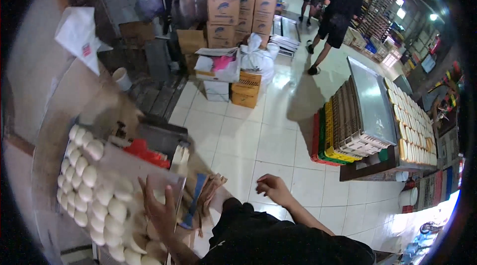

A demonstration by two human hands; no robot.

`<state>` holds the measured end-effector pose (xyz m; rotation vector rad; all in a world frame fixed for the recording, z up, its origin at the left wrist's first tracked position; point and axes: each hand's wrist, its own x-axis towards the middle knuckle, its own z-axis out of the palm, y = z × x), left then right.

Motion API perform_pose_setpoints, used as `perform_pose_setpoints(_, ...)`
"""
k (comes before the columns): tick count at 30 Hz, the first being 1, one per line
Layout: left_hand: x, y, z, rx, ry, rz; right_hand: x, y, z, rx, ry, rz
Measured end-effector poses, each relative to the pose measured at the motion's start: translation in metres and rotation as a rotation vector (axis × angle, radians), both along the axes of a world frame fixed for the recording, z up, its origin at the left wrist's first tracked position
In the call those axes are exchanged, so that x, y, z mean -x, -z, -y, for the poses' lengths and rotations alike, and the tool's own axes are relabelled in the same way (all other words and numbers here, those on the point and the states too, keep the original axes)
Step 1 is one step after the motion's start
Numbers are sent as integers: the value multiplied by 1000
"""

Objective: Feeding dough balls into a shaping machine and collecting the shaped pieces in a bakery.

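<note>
Left hand [160,210] spread, fingers apart, over the right edge of the tray [143,165], right hand [274,189] half-curled, apparently empty, well right of it, I judge the dough balls [89,176] on it soft, light, easily dented, best cupped from beneath.

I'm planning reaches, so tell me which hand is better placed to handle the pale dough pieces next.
Left, I judge: the left hand is right beside the pale dough pieces, fingers spread. The right hand is farther off, over the tiled floor, loosely curled.
</note>
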<state>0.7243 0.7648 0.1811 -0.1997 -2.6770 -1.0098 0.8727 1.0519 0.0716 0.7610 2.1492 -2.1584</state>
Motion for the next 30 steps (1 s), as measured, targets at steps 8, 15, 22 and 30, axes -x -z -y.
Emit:
perform_pose_setpoints(8, 85, 4, -37, -88, -96, 529, 211, 35, -84, -511, -612, -158)
perform_pose_setpoints(15, 131, -19, -41, 91, -456, 452, 413, 43, -112, -288, -823, -181)
perform_pose_setpoints(22, 195, -64, -73, 196, -903, 679, 607, 64, -41, -318, -1295, -134)
perform_pose_setpoints(30, 321, -35, -129, -497, -1149, 15, 762, 78, 85, -260, -1850, -217)
